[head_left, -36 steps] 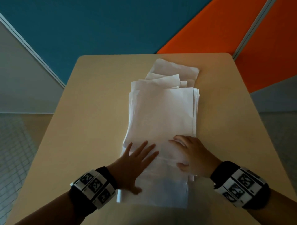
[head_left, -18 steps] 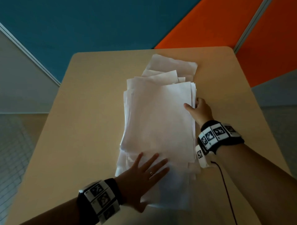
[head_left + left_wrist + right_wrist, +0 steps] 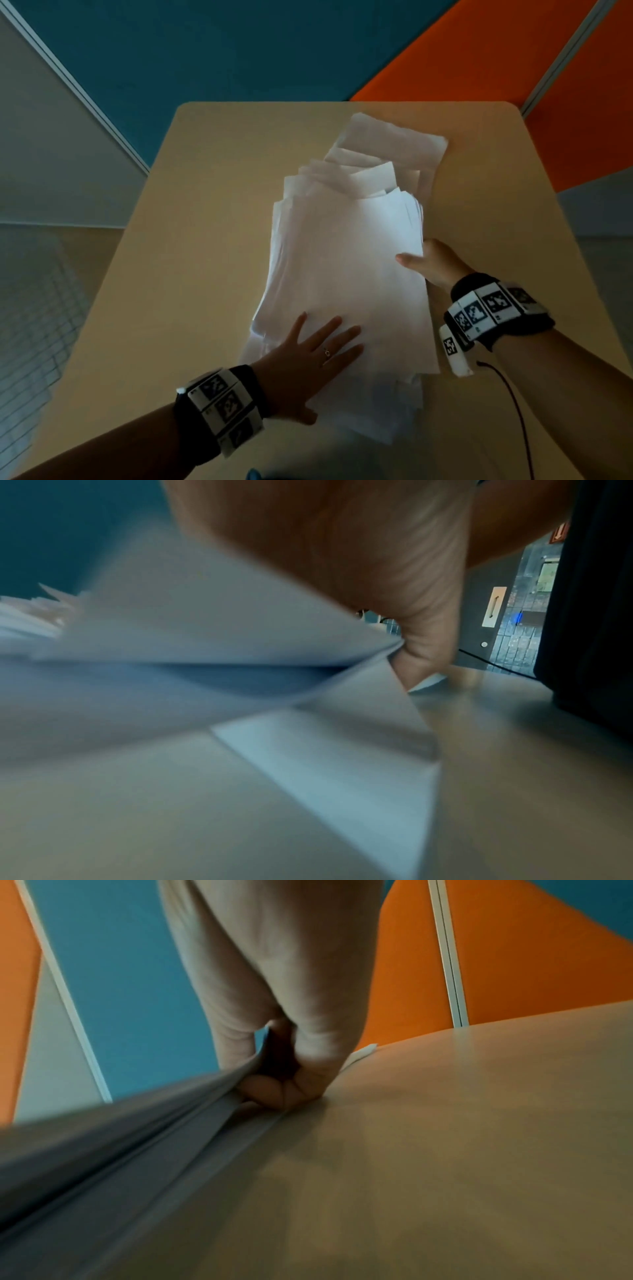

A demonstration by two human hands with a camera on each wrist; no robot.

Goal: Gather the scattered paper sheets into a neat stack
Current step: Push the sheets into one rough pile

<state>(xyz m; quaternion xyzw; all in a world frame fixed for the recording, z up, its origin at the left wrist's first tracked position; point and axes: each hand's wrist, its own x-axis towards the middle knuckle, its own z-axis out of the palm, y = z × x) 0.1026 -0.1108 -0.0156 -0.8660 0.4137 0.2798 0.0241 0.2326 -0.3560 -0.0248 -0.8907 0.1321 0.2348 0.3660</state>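
Note:
A loose pile of white paper sheets (image 3: 346, 260) lies along the middle of the beige table (image 3: 191, 274), its far sheets fanned out toward the back right. My left hand (image 3: 308, 356) lies flat with spread fingers on the pile's near left part. My right hand (image 3: 424, 263) grips the pile's right edge, thumb on top and fingers tucked beneath. The right wrist view shows that hand (image 3: 274, 1080) pinching the lifted edge of the sheets (image 3: 164, 1123). In the left wrist view, my left hand (image 3: 377, 574) presses on the sheets (image 3: 192, 631), whose corners stick out unevenly.
Blue (image 3: 222, 51) and orange (image 3: 479, 61) partition panels stand behind the table's far edge. Bare tabletop lies to the left and right of the pile. A thin dark cable (image 3: 517, 411) runs from my right wristband toward the near edge.
My right hand moved from the pile's near end to its right edge and took hold there, then slid slightly nearer. My left hand stayed flat on the near part.

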